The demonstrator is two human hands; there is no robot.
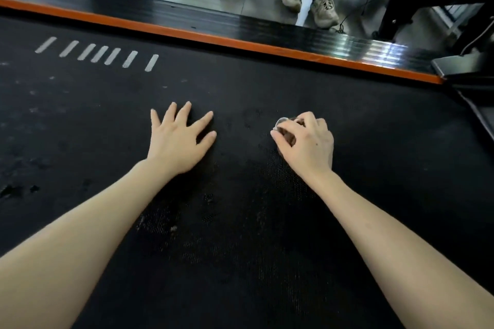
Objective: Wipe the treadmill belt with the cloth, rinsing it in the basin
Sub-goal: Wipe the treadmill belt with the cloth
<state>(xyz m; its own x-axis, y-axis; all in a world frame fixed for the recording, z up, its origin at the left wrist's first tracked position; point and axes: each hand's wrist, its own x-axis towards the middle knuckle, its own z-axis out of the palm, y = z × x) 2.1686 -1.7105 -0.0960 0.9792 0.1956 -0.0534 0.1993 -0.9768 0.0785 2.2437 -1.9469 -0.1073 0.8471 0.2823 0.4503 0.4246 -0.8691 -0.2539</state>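
Two hands lie on the black treadmill belt (240, 88), which fills the centre and lower frame. The left hand (177, 139) presses flat at centre, fingers spread, grip released. Right of centre, the right hand (304, 141) has its grip curled round a small round object (282, 123), clear-rimmed and brownish, too hidden to identify. An orange strip (213, 39) edges the belt above.

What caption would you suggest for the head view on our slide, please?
Head view: left hand flat on the smudged treadmill belt while the right hand grips a small unclear object.
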